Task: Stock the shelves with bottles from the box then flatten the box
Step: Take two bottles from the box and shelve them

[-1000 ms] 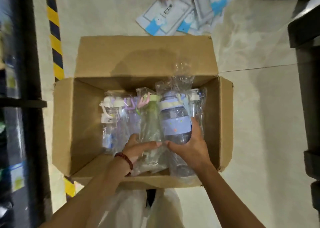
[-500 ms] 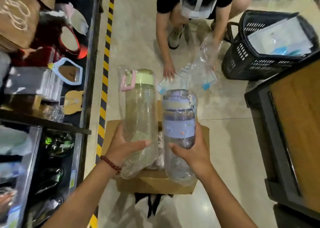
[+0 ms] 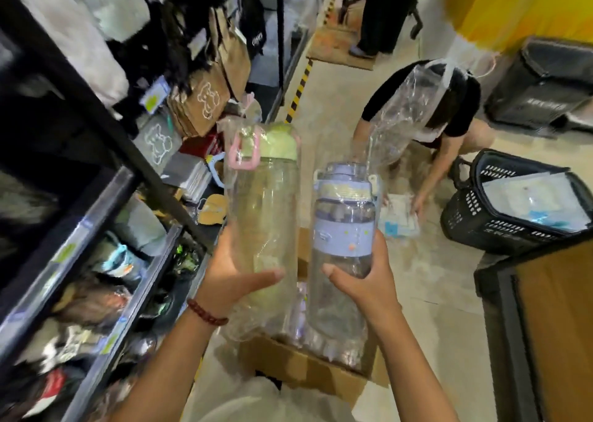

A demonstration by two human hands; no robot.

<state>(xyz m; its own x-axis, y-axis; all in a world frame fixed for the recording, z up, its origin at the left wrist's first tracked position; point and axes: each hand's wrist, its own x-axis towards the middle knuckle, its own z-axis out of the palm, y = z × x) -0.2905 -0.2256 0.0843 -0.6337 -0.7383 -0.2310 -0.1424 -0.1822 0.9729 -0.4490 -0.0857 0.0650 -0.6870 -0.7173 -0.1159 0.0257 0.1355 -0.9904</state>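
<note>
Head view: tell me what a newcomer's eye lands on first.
Two wrapped bottles held up at centre: the green-lidded bottle in the left hand, the purple bottle in the right hand, above the box. Behind, a crouching person sorts packets beside a black basket.

The left hand [image 3: 236,277] grips a clear green-lidded bottle [image 3: 263,216] with a pink loop, wrapped in plastic, upright at the frame's centre. Just beside it, the right hand [image 3: 369,280] holds a purple-banded bottle [image 3: 343,229], also bagged. Below both sits the open cardboard box [image 3: 305,367] on the floor. Crowded shelves [image 3: 106,216] run down the left. At upper right a crouching person [image 3: 449,113] holds up a clear bag near a black basket [image 3: 481,216].
</note>
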